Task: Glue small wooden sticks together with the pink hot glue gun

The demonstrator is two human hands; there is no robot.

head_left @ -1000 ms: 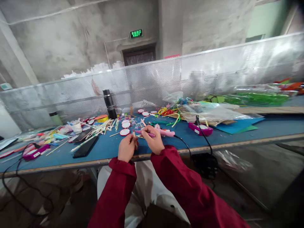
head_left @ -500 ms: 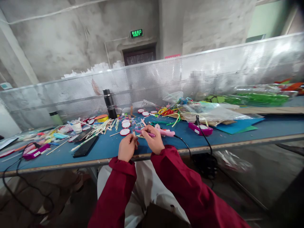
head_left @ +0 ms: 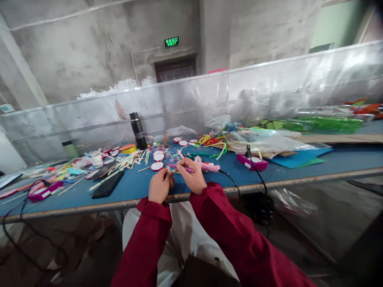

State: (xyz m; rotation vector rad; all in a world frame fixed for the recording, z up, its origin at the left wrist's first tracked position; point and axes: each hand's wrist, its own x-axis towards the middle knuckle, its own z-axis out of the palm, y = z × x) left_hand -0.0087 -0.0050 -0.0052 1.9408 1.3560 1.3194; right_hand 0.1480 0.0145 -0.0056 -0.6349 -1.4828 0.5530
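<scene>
– At the far left of the blue bench (head_left: pixel 139 184): left purple box (head_left: pixel 45 192) with a cord, then green bottle (head_left: pixel 70 149), paper cup (head_left: pixel 96 160), loose spread of thin sticks (head_left: pixel 131 159).
– Next along?
– Black phone (head_left: pixel 107 185) flat near the front edge, black bottle (head_left: pixel 138 132) standing behind, then white disc (head_left: pixel 157 166) with red rim, just ahead of the left hand (head_left: pixel 159 186).
– State of that hand?
– Fingers pinched on a small pale piece (head_left: pixel 169 169), end showing above the grip, at the bench's front edge. Cannot tell full shape.
– And the right hand (head_left: pixel 195 177)?
– Closed round a purple pen (head_left: pixel 189 170), tip to the left, close by the pale piece. Cannot tell whether touching.
– Farther right?
– Just beyond the knuckles, pink tool (head_left: pixel 209 166) with black cord; then right purple box (head_left: pixel 252 162), clear plastic bag (head_left: pixel 266 139), blue sheet (head_left: pixel 299 158).
– Any change?
– Next to none against half a second ago: same grips, at most a tiny shift in the right fingers. Judgement: steady fine work, same step in hand, pale piece braced for the pen.
</scene>
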